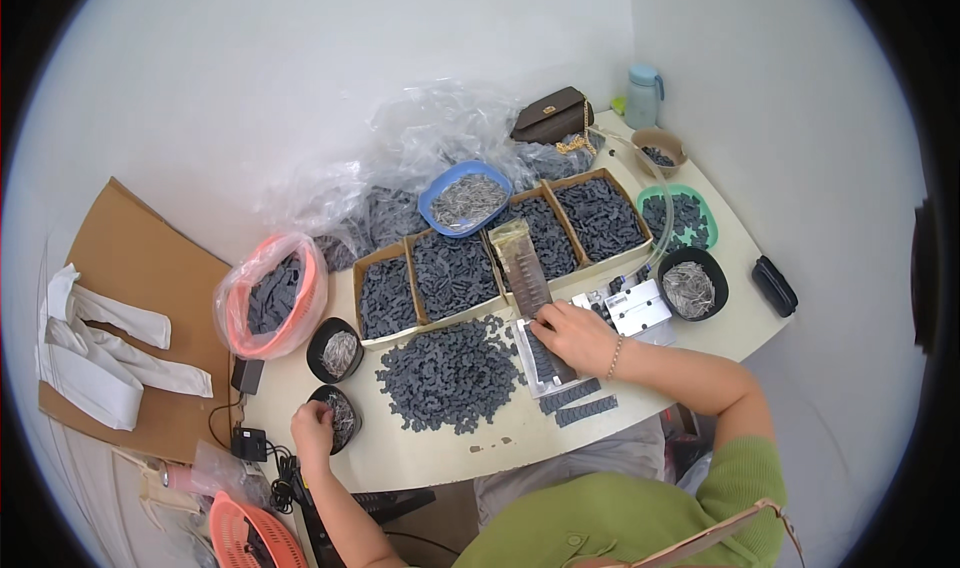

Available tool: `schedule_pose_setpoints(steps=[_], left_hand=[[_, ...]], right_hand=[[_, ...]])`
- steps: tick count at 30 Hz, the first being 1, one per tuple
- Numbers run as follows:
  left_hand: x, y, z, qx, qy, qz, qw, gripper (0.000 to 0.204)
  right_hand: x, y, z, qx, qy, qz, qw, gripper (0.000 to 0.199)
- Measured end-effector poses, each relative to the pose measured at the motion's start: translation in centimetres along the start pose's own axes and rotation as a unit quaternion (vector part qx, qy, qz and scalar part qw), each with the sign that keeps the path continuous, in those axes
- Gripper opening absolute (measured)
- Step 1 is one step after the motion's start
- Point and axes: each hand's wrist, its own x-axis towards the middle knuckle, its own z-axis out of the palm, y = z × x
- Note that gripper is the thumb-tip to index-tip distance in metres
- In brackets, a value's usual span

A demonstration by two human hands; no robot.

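My left hand [312, 430] is at the near black bowl [352, 423], which holds thin metal pins. Its fingers are drawn together at the bowl's left edge, and what they may hold is too small to make out. My right hand [578, 336] rests over a metal fixture [545, 368] with rows of dark grey pieces, its fingers curled down on it. A long clear-and-brown plate [523, 266] reaches back from those fingers. Two rows of joined grey links [585, 411] lie at the fixture's front. To its left spreads a heap of small grey links [450, 376].
Behind stand cardboard trays [425, 320] of grey parts, with a blue basin [465, 230] of pins on top. Black bowls of pins [338, 350] [692, 284] stand either side. A pink basket [318, 303], green tray [712, 230], and black case [774, 286] edge the table.
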Motion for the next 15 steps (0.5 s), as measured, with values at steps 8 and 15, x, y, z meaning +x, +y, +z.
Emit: schedule_pose_setpoints(steps=[8, 15], left_hand=[[-0.2, -0.3, -1.2, 0.056, -0.001, 0.01, 0.998, 0.015], [-0.7, 6.6, -0.7, -0.208, -0.022, 0.099, 0.973, 0.017]], right_hand=[[-0.7, 0.6, -3.2, -0.004, 0.054, 0.01, 0.998, 0.02], [-8.6, 6.7, -11.2, -0.068, 0.004, 0.36, 0.93, 0.015]])
